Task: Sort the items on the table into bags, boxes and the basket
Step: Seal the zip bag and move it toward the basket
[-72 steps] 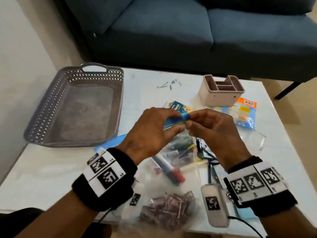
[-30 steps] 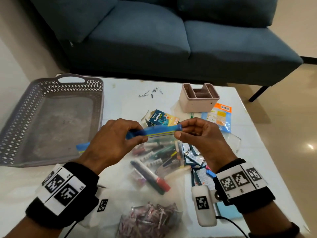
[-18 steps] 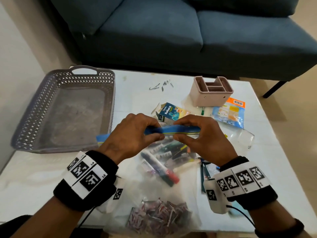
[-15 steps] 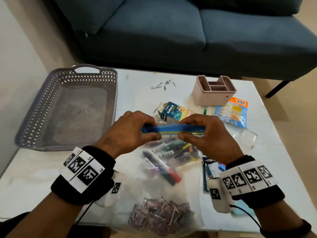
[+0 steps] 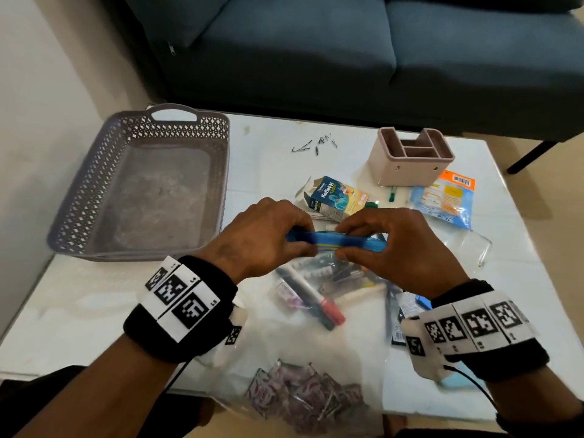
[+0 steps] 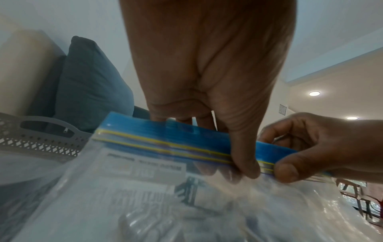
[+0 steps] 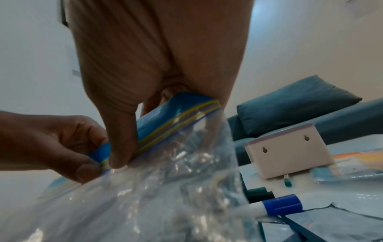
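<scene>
Pinching the zip bag [image 5: 335,245], both grips sit between basket [image 5: 94,197] and organizer [image 5: 407,172].

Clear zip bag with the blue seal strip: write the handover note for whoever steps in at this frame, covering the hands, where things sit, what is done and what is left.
Left hand and right hand both pinch the blue seal strip of the clear zip bag of markers and pens, held above the white table.
A second clear bag of small reddish packets lies at the near edge.
The grey perforated basket holds nothing.
The pink compartment box sits at the far right.
Left to sort: the blue medicine carton, the orange-and-blue packet, small dark pins, loose pens and flat packs.
Whether the seal is fully pressed shut cannot be told.
</scene>
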The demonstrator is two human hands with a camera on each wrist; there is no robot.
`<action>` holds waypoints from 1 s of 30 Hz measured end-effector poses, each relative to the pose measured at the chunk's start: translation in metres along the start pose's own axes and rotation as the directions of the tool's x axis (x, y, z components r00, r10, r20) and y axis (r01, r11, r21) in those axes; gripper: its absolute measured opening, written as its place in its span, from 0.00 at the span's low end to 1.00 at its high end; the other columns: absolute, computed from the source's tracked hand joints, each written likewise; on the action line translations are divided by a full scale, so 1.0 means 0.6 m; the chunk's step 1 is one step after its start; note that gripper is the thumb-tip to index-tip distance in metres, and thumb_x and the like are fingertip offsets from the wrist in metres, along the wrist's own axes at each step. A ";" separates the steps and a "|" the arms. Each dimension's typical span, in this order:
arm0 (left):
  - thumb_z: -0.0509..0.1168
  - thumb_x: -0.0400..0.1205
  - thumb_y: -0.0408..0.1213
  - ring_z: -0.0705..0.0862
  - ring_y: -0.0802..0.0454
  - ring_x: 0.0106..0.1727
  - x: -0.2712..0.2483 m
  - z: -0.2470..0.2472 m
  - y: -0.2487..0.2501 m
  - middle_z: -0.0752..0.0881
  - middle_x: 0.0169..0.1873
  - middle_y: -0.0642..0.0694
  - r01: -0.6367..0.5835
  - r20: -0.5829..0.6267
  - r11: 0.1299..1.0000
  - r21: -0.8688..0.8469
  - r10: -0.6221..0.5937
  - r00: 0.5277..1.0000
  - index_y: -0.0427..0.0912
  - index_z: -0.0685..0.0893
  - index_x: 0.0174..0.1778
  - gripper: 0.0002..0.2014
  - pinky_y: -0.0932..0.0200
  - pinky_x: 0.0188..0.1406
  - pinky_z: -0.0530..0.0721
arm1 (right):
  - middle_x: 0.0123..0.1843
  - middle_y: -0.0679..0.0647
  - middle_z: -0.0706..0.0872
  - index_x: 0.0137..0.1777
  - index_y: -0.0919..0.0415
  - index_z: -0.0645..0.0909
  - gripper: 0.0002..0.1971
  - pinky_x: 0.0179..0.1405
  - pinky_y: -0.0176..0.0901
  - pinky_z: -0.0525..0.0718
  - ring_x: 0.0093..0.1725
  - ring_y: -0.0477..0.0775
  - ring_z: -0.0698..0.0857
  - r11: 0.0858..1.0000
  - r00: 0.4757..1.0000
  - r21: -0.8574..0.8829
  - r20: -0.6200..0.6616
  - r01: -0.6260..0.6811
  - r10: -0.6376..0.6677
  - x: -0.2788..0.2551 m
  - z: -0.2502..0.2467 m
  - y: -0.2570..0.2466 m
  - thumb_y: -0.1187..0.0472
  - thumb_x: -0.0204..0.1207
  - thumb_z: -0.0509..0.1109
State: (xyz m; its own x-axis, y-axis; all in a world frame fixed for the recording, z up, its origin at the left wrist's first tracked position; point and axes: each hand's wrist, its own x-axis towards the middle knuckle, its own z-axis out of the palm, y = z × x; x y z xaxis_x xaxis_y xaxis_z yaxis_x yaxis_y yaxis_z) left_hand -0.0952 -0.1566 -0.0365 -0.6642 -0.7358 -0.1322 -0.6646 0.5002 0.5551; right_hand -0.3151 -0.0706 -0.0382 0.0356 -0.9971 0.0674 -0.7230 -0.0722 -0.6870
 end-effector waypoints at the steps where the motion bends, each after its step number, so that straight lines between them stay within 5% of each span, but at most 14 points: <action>1: 0.78 0.75 0.56 0.83 0.53 0.44 0.000 -0.003 -0.002 0.86 0.37 0.58 0.007 -0.004 1.000 -0.023 -0.008 1.000 0.58 0.90 0.44 0.09 0.50 0.47 0.84 | 0.46 0.40 0.93 0.53 0.50 0.92 0.18 0.54 0.33 0.87 0.48 0.35 0.91 1.000 1.000 0.018 0.011 -0.016 0.016 0.002 0.000 0.002 0.53 0.64 0.89; 5: 0.81 0.69 0.59 0.86 0.55 0.44 -0.006 -0.037 -0.034 0.89 0.37 0.58 0.092 0.030 0.995 0.036 -0.093 0.995 0.53 0.90 0.43 0.16 0.53 0.45 0.85 | 0.45 0.44 0.94 0.52 0.53 0.92 0.18 0.57 0.40 0.90 0.49 0.40 0.92 0.984 0.992 0.140 0.078 -0.112 0.102 0.002 -0.016 0.014 0.59 0.63 0.89; 8: 0.84 0.69 0.52 0.87 0.52 0.41 -0.016 -0.062 -0.065 0.88 0.34 0.55 0.204 0.062 0.978 0.036 -0.206 0.977 0.51 0.91 0.40 0.13 0.55 0.41 0.83 | 0.44 0.42 0.94 0.51 0.51 0.91 0.18 0.59 0.41 0.89 0.46 0.41 0.92 0.980 0.983 0.140 0.136 -0.139 0.120 -0.002 -0.029 0.021 0.60 0.61 0.89; 11: 0.85 0.69 0.44 0.91 0.52 0.41 -0.021 -0.069 -0.065 0.93 0.36 0.47 0.224 0.080 0.943 -0.247 -0.210 0.974 0.47 0.93 0.43 0.11 0.50 0.51 0.88 | 0.45 0.37 0.93 0.51 0.43 0.90 0.20 0.56 0.36 0.90 0.45 0.40 0.92 0.985 0.978 0.099 0.166 -0.142 0.124 -0.003 -0.034 0.023 0.49 0.58 0.87; 13: 0.85 0.70 0.38 0.91 0.54 0.41 -0.021 -0.064 -0.045 0.94 0.38 0.44 0.202 0.065 0.844 -0.496 -0.196 0.979 0.42 0.92 0.44 0.11 0.54 0.54 0.88 | 0.44 0.34 0.92 0.51 0.42 0.90 0.19 0.48 0.29 0.87 0.44 0.37 0.91 0.987 0.985 0.111 0.139 -0.117 0.101 -0.004 -0.031 0.015 0.43 0.60 0.84; 16: 0.83 0.71 0.34 0.90 0.57 0.43 -0.016 -0.045 -0.013 0.95 0.42 0.43 0.170 0.046 0.680 -0.714 -0.197 0.979 0.37 0.92 0.48 0.12 0.63 0.51 0.87 | 0.38 0.38 0.92 0.49 0.48 0.91 0.10 0.34 0.24 0.79 0.34 0.35 0.88 0.973 0.995 0.215 0.078 -0.081 0.065 0.001 -0.022 -0.003 0.46 0.71 0.79; 18: 0.81 0.73 0.35 0.89 0.55 0.45 -0.013 -0.032 0.002 0.94 0.47 0.38 0.160 0.042 0.605 -0.780 -0.205 0.978 0.36 0.92 0.51 0.13 0.59 0.52 0.87 | 0.38 0.45 0.93 0.49 0.54 0.93 0.13 0.35 0.37 0.85 0.35 0.44 0.90 0.958 0.996 0.275 0.059 -0.080 0.067 0.006 -0.017 -0.010 0.46 0.74 0.76; 20: 0.81 0.74 0.37 0.90 0.50 0.47 -0.013 -0.022 0.012 0.94 0.49 0.37 0.172 0.043 0.535 -0.827 -0.244 0.969 0.36 0.93 0.52 0.13 0.47 0.62 0.87 | 0.41 0.53 0.95 0.50 0.57 0.93 0.14 0.49 0.62 0.90 0.44 0.62 0.93 0.942 0.995 0.320 0.058 -0.098 0.084 0.006 -0.014 -0.012 0.46 0.74 0.76; 22: 0.80 0.75 0.40 0.90 0.51 0.46 -0.013 -0.015 0.018 0.94 0.47 0.40 0.184 0.044 0.499 -0.847 -0.278 0.959 0.39 0.94 0.52 0.13 0.45 0.63 0.86 | 0.42 0.55 0.95 0.50 0.59 0.92 0.12 0.54 0.68 0.88 0.47 0.68 0.92 0.917 0.992 0.379 0.059 -0.124 0.110 0.005 -0.016 -0.012 0.50 0.75 0.77; 26: 0.79 0.76 0.43 0.88 0.53 0.42 -0.012 -0.004 0.024 0.94 0.45 0.39 0.177 0.030 0.505 -0.845 -0.286 0.958 0.39 0.94 0.51 0.12 0.55 0.50 0.85 | 0.42 0.55 0.95 0.51 0.61 0.91 0.08 0.51 0.57 0.90 0.47 0.64 0.93 0.903 0.990 0.406 0.067 -0.138 0.120 0.001 -0.018 -0.009 0.57 0.76 0.78; 30: 0.78 0.77 0.40 0.88 0.52 0.41 -0.009 0.000 0.023 0.94 0.46 0.36 0.160 0.002 0.513 -0.843 -0.296 0.955 0.38 0.94 0.50 0.11 0.48 0.52 0.85 | 0.44 0.53 0.95 0.52 0.61 0.91 0.07 0.51 0.46 0.91 0.47 0.58 0.94 0.895 0.988 0.421 0.098 -0.147 0.117 0.002 -0.017 -0.005 0.61 0.76 0.79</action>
State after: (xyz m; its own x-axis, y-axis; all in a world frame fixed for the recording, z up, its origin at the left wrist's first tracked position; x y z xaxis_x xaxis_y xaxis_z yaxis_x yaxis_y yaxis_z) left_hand -0.1011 -0.1457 -0.0281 -0.4388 -0.8498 -0.2919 -0.1584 -0.2466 0.9561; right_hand -0.3197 -0.0715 -0.0285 0.0182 -0.9963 -0.0840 -0.3624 0.0718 -0.9293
